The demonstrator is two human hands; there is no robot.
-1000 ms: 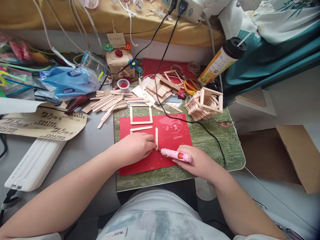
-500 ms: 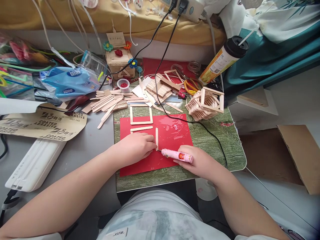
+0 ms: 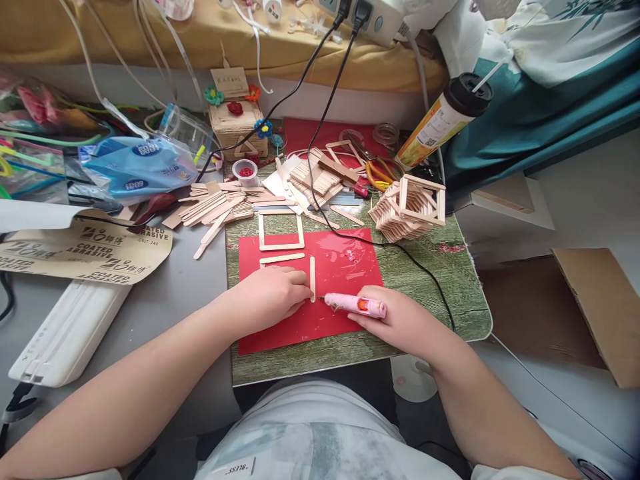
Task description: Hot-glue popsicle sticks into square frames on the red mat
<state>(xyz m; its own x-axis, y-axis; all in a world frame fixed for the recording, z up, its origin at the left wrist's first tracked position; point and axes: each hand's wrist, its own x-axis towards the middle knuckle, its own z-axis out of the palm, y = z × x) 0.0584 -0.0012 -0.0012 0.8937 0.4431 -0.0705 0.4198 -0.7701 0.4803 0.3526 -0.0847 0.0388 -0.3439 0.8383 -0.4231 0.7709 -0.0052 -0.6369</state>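
My right hand [image 3: 395, 320] is wrapped round a pink glue gun [image 3: 355, 305], its nozzle pointing left close to the lower end of an upright wooden stick [image 3: 313, 279]. My left hand [image 3: 273, 299] rests on the red sheet [image 3: 345, 267], its fingertips at that stick's lower left edge; what lies under the palm is hidden. Just above my left hand lies a horizontal stick [image 3: 283, 258], meeting another stick partly covered by the hand. Higher up, a square stick frame [image 3: 281, 247] lies across the sheet's top edge.
Loose sticks [image 3: 215, 207] are piled behind the sheet. A stacked stick structure [image 3: 407, 210] stands at the right, near a tilted cup [image 3: 445, 120]. A black cable [image 3: 400, 248] crosses the sheet's upper right. A small tub [image 3: 245, 173] and a wooden box [image 3: 237, 127] are at the back.
The glue gun's nozzle has moved slightly up and away from the upright stick's lower end. My left hand has hardly moved.
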